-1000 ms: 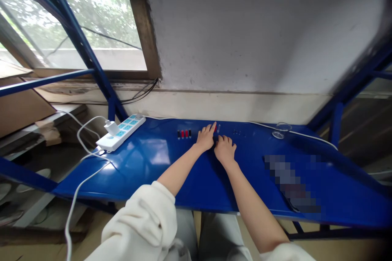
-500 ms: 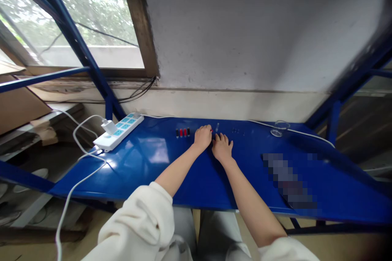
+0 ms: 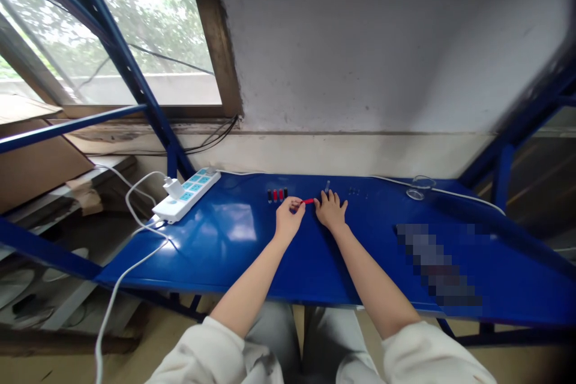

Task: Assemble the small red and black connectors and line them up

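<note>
My left hand (image 3: 289,217) pinches a small red tube-like piece (image 3: 308,201) between thumb and fingers, just above or on the blue tabletop (image 3: 288,264). My right hand (image 3: 330,211) lies palm down beside it, fingers spread, its thumb near the red piece's end. Just beyond the right fingertips is a small clear tube-like piece (image 3: 328,185). To the left of my hands, several short red and black cylinders (image 3: 276,195) stand side by side in a row. Several tiny clear parts (image 3: 354,191), too small to name, lie right of my right hand.
A white power strip (image 3: 186,197) with a plugged-in adapter (image 3: 173,188) sits at the table's left, its white cable (image 3: 117,288) hanging over the edge. Clear round items (image 3: 414,194) lie at the back right near a thin cable. A pixelated dark object (image 3: 436,267) lies front right.
My left hand has drawn back to the left, and the red piece now shows between its fingers. My right hand stays spread on the table. The whole view has shifted slightly.
</note>
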Tool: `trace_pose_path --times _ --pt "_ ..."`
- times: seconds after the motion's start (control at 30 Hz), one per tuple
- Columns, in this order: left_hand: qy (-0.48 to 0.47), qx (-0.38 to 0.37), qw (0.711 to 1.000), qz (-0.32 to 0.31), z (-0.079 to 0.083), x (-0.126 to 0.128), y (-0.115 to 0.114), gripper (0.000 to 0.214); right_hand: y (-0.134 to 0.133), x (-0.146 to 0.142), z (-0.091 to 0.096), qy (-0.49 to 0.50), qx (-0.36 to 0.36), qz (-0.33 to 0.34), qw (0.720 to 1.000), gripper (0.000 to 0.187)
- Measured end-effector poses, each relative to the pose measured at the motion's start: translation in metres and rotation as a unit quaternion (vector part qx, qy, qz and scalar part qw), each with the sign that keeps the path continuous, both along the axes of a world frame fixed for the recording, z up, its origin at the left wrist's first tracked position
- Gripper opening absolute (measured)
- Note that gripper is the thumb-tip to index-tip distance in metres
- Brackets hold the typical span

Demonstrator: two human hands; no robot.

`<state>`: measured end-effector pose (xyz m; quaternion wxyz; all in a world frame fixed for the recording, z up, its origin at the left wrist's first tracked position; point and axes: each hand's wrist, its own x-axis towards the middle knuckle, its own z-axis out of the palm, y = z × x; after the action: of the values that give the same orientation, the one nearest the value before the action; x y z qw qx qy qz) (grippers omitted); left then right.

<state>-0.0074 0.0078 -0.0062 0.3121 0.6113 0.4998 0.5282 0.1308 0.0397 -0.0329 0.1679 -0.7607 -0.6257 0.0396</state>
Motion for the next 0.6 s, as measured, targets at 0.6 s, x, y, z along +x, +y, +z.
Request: trace_pose_path --times 0.6 --pt "-0.186 -0.03 0.982 -0.012 0.001 0.002 0.002 0.02 -0.019 0.003 0.03 0.316 0.345 0.083 0.88 0.027"
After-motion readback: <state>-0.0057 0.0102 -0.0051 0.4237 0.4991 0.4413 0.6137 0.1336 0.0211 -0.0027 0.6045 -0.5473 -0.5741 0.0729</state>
